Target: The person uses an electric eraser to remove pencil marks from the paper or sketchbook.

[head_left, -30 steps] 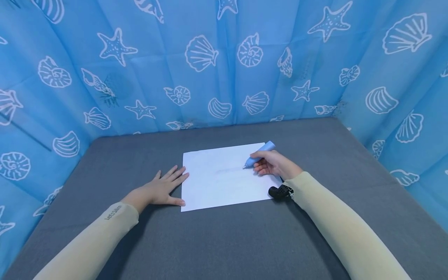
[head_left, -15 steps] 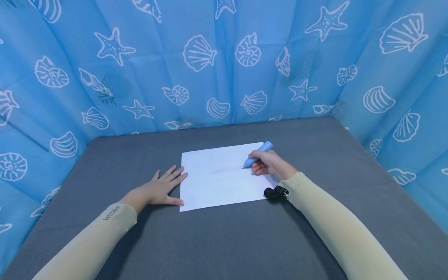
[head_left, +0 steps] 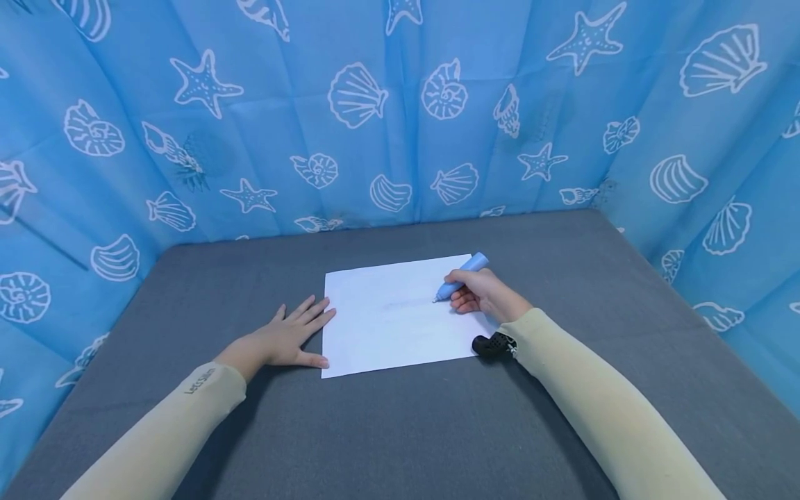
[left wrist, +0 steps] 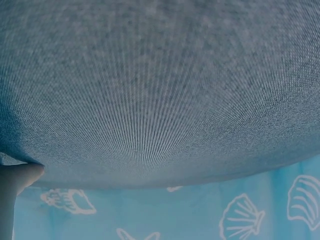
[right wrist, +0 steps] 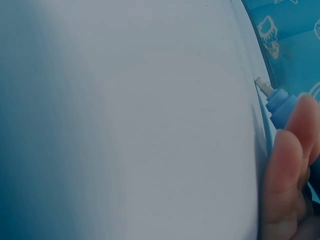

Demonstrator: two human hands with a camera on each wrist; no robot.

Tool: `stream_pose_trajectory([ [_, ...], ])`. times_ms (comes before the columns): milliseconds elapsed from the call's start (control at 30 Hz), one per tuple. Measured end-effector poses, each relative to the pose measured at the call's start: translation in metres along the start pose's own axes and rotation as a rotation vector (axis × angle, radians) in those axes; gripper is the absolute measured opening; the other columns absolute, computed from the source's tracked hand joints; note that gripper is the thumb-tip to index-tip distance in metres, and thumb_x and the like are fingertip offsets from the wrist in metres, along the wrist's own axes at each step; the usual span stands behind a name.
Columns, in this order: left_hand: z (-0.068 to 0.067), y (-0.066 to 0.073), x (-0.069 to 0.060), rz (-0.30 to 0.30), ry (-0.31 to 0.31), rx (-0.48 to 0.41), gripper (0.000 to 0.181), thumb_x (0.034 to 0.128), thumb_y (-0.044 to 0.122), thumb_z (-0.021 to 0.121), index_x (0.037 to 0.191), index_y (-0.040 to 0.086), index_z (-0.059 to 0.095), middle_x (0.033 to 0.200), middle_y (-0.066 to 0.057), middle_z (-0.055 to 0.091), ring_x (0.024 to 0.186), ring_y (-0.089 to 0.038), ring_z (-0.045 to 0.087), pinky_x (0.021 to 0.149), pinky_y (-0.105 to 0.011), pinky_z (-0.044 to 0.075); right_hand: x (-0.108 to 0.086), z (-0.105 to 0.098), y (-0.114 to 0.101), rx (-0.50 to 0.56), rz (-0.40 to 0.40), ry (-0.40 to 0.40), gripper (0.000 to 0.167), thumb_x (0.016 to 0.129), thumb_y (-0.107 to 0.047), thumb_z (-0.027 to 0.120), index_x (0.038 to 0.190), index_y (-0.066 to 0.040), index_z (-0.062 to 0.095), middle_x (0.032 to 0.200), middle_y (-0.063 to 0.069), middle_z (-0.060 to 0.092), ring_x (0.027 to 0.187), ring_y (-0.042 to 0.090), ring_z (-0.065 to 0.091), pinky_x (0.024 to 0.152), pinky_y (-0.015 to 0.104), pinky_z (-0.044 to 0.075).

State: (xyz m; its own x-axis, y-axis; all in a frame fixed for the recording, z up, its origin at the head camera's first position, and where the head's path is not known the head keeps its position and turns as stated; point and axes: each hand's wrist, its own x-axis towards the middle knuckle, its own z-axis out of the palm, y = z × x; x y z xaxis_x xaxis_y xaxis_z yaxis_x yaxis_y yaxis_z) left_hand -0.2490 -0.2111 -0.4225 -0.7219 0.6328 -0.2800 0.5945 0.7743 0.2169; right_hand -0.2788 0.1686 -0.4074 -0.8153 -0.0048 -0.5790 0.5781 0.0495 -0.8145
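A white sheet of paper point(head_left: 387, 333) lies on the grey cloth, with a faint grey smudge near its middle. My left hand point(head_left: 284, 340) is spread flat at the sheet's left edge, fingertips and thumb on the paper. In my right hand point(head_left: 484, 292) I grip a thick light-blue electric eraser point(head_left: 465, 272) like a pen, tilted, over the sheet's right part. Its narrow whitish tip point(right wrist: 262, 84) is at the paper surface in the right wrist view. Part of its body is hidden by my fingers. The left wrist view shows only a fingertip point(left wrist: 25, 175) of the left hand.
Grey cloth point(head_left: 400, 430) covers the table around the sheet. A blue curtain point(head_left: 275, 90) with shell and starfish prints hangs along the back and sides. A black device point(head_left: 492, 345) sits at my right wrist, over the sheet's lower right corner.
The head view has shifted slightly. My right wrist has come in a little to the left, while the eraser's tip stays at nearly the same spot. The left hand has not moved.
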Motion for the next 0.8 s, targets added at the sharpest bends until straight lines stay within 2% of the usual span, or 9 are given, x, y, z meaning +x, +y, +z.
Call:
stream_pose_trajectory([
  [300, -0.0004, 0.0001, 0.0007, 0.0, -0.004, -0.001, 0.102, 0.0828, 0.071, 0.057, 0.157, 0.014, 0.015, 0.163, -0.01, 0.004, 0.147, -0.036, -0.004, 0.106, -0.072, 0.0, -0.001, 0.0001, 0.0005, -0.02, -0.005, 0.015, 0.023, 0.093, -0.023, 0.062, 0.088, -0.001, 0.06, 0.058, 0.002, 0.057, 0.046, 0.009, 0.057, 0.049, 0.022, 0.052],
  [533, -0.0008, 0.0004, 0.0008, -0.002, -0.009, 0.008, 0.102, 0.0829, 0.072, 0.055, 0.157, 0.015, 0.014, 0.163, -0.009, 0.003, 0.147, -0.035, -0.005, 0.107, -0.071, -0.001, -0.0012, 0.0007, 0.0037, 0.08, -0.047, 0.057, 0.022, 0.093, -0.021, 0.062, 0.086, -0.001, 0.058, 0.059, 0.002, 0.057, 0.047, 0.01, 0.055, 0.05, 0.022, 0.052],
  [700, 0.0005, -0.0018, 0.0012, 0.006, -0.003, -0.009, 0.103, 0.0821, 0.072, 0.057, 0.157, 0.015, 0.014, 0.163, -0.01, 0.003, 0.147, -0.035, -0.005, 0.106, -0.072, -0.001, -0.0012, 0.0008, 0.0031, 0.006, -0.038, 0.019, 0.021, 0.092, -0.02, 0.062, 0.085, 0.0, 0.06, 0.057, 0.003, 0.056, 0.044, 0.009, 0.054, 0.048, 0.022, 0.051],
  [800, 0.002, -0.0036, 0.0024, 0.004, -0.004, -0.006, 0.104, 0.0815, 0.073, 0.056, 0.157, 0.016, 0.013, 0.163, -0.008, 0.002, 0.148, -0.034, -0.006, 0.107, -0.071, -0.001, -0.0013, 0.001, 0.0027, 0.007, -0.039, 0.015, 0.022, 0.093, -0.02, 0.062, 0.085, 0.0, 0.06, 0.057, 0.003, 0.056, 0.044, 0.009, 0.054, 0.048, 0.022, 0.051],
])
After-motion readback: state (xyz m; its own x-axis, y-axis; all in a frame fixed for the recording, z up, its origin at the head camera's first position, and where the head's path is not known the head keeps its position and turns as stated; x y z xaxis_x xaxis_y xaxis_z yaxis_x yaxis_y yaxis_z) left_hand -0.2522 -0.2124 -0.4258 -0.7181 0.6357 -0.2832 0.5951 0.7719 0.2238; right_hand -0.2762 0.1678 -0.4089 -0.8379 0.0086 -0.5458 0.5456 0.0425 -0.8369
